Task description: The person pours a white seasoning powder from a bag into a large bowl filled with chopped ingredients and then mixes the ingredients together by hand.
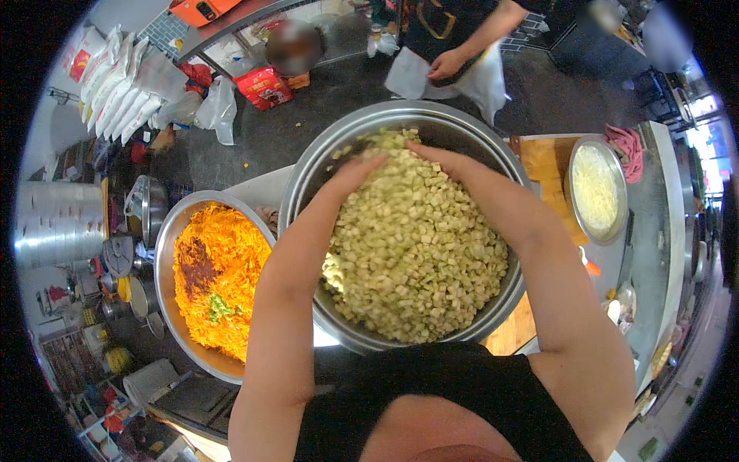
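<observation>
A wide steel basin point(398, 110) holds a heap of pale green diced vegetable point(427, 248). Both my hands reach into its far side: my left hand point(365, 167) at the upper left of the heap, my right hand point(436, 157) at the upper right. Their fingers are partly buried or blurred among the cubes, so whether they grip any is hidden. Left of this basin stands a metal bowl point(164, 289) of shredded orange vegetable point(231, 277) with a dark red powdery patch and a little chopped green on top.
On the right, an oval metal bowl point(622, 199) of pale shreds stands by a pink cloth point(626, 153) and a knife point(627, 248). A wooden board point(542, 167) lies partly under the basin. Across from me, another person's hand point(447, 64) holds a whitish plastic sheet or bag.
</observation>
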Available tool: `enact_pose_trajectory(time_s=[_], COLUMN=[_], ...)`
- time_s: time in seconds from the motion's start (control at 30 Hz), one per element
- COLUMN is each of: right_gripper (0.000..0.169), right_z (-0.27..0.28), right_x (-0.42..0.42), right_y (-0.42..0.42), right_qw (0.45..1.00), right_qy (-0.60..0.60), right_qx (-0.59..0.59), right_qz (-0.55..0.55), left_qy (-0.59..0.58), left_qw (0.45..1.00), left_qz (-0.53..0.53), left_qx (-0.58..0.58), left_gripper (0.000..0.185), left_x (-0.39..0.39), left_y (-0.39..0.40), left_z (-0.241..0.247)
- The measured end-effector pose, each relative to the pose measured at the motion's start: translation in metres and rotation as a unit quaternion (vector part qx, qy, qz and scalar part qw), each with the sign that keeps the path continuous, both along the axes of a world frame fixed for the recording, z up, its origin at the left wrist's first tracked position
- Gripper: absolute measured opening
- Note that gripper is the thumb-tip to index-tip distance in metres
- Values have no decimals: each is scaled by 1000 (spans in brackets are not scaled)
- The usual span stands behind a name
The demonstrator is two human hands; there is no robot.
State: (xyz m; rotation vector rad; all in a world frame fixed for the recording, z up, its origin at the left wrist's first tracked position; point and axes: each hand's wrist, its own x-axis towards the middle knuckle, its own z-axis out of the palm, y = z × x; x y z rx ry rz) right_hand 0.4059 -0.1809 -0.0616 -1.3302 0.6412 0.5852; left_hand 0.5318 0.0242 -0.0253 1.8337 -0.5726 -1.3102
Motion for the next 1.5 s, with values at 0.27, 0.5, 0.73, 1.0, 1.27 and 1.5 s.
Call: enact_pose_trajectory(time_s=[0.27, 0.5, 0.73, 1.0, 1.27, 1.5], right_gripper=[71, 69, 58, 42, 63, 47], right_z=[41, 122, 46, 126, 134, 182], right_x=[-32, -58, 54, 74, -3, -109], right_y=[17, 11, 0, 227, 134, 80], right_qw=[998, 980, 954, 809, 757, 919], right_qy=[17, -13, 62, -96, -279, -152], right_qx=[-50, -185, -285, -457, -486, -363], right_qz=[42, 72, 72, 355, 335, 23], left_qy=[28, -311, -439, -535, -519, -593], left_qw=[995, 935, 860, 777, 763, 721], left_qz=[-89, -168, -248, -312, -362, -358], left_qx=[-38, -28, -87, -115, -129, 13], left_gripper=[81, 65, 72, 76, 78, 66], left_x=[-21, -58, -154, -226, -180, -143], left_y=[-2, 20, 73, 128, 80, 38], left_z=[57, 89, 124, 102, 75, 87])
